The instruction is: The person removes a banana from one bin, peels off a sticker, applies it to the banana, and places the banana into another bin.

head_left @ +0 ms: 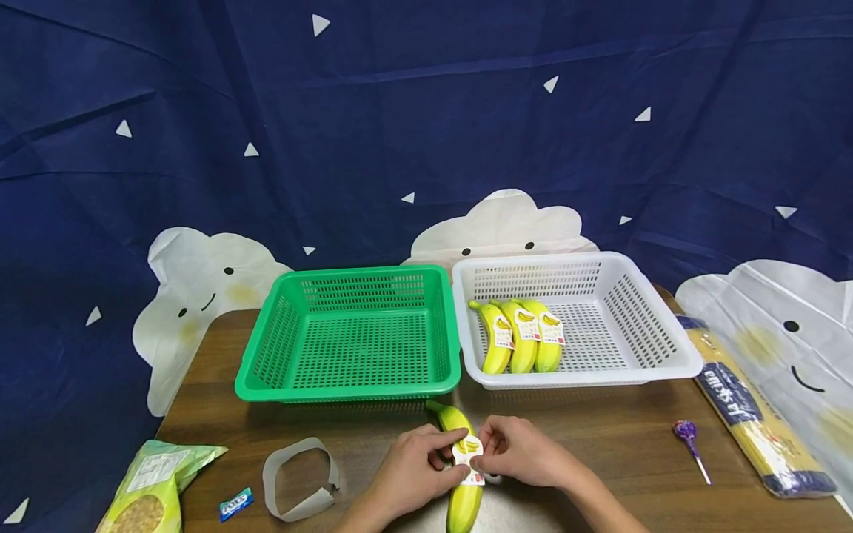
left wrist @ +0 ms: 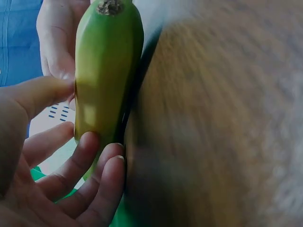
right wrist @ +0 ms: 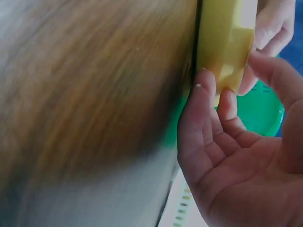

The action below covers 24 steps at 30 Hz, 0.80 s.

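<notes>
A yellow-green banana (head_left: 463, 503) lies on the wooden table (head_left: 600, 444) in front of the baskets, with a white label (head_left: 469, 448) across its middle. My left hand (head_left: 448, 457) grips it from the left, thumb on the label and fingers curled under its side. My right hand (head_left: 486, 453) pinches it at the label from the right. The left wrist view shows the banana (left wrist: 106, 71) between the thumb and fingers of my left hand (left wrist: 71, 118). In the right wrist view my right hand (right wrist: 227, 75) has fingertips and thumb on the banana (right wrist: 222, 33).
Behind the hands stand a green basket (head_left: 346, 389) with nothing in it and a white basket (head_left: 580, 379) holding three labelled bananas (head_left: 523, 337). A paper strip loop (head_left: 296, 481), blue candy (head_left: 236, 503) and snack bag (head_left: 149, 492) lie left; a lollipop (head_left: 686, 433) and spaghetti pack (head_left: 746, 403) right.
</notes>
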{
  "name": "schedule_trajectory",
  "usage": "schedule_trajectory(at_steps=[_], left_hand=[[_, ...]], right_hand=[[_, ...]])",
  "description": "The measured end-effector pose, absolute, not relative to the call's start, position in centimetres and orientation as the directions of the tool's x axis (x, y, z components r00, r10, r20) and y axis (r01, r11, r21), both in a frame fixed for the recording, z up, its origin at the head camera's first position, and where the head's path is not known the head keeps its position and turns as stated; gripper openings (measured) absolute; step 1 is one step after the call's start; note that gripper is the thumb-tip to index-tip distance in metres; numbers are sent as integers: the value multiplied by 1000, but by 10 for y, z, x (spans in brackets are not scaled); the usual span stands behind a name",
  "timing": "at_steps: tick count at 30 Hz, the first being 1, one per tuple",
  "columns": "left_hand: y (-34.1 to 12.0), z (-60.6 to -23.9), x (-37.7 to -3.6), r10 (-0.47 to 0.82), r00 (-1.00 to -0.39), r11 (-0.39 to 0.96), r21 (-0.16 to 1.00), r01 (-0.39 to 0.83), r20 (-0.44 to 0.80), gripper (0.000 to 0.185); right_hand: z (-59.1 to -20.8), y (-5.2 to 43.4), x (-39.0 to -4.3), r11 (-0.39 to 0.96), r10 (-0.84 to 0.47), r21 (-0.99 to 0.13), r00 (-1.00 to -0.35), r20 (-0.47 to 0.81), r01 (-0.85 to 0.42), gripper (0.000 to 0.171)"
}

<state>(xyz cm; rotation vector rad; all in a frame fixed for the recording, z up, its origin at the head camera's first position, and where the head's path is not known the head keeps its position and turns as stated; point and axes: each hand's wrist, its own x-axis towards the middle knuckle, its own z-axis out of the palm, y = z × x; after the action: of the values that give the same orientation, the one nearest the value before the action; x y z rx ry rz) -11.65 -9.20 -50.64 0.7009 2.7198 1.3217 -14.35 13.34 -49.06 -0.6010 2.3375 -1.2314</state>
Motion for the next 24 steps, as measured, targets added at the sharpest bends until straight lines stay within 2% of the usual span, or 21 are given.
schedule_trajectory(at_steps=[11, 18, 24], left_hand=[[-92, -508, -115, 431, -893, 565, 733, 378, 129, 58], [-93, -508, -115, 440, -890, 570, 728, 381, 121, 59], [-92, -507, -115, 445, -888, 578, 721, 382, 114, 62]], right_hand=[[-487, 139, -145, 493, -629, -842, -757, -173, -218, 38], [-491, 138, -149, 502, -559, -857, -800, -219, -117, 32], [-489, 136, -150, 526, -572, -837, -792, -215, -153, 36]])
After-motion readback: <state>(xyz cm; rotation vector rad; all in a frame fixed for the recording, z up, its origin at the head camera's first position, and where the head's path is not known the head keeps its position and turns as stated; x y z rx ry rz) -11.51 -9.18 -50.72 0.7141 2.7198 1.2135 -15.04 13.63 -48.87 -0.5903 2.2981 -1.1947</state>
